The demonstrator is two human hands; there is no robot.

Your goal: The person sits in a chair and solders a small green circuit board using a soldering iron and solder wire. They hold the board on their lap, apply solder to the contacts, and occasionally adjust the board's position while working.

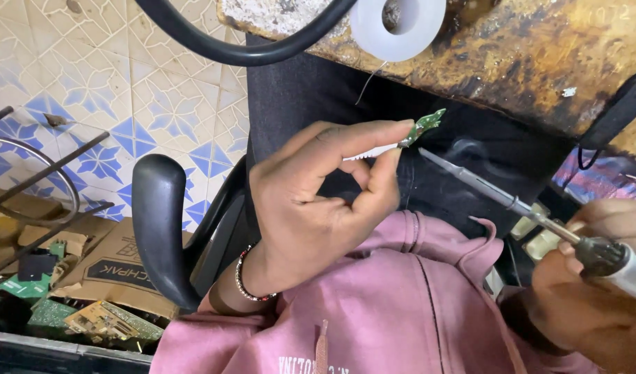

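My left hand (311,208), with a beaded bracelet at the wrist, pinches a small green circuit board (423,127) between thumb and forefinger; a white toothed strip (373,152) runs from the board into the fingers. My right hand (588,305) at the right edge grips the handle of a soldering iron (484,188). The iron's thin metal tip points up-left and ends just below the board, a short gap apart. A faint wisp of smoke hangs near the tip. I wear a pink hooded top (373,312).
A stained wooden workbench (539,62) spans the top right, with a white solder spool (399,28) at its edge and a thick black cable (242,52) looping by. A black chair armrest (159,228) stands at left. Cardboard (103,270) and green circuit boards (89,322) lie on the tiled floor.
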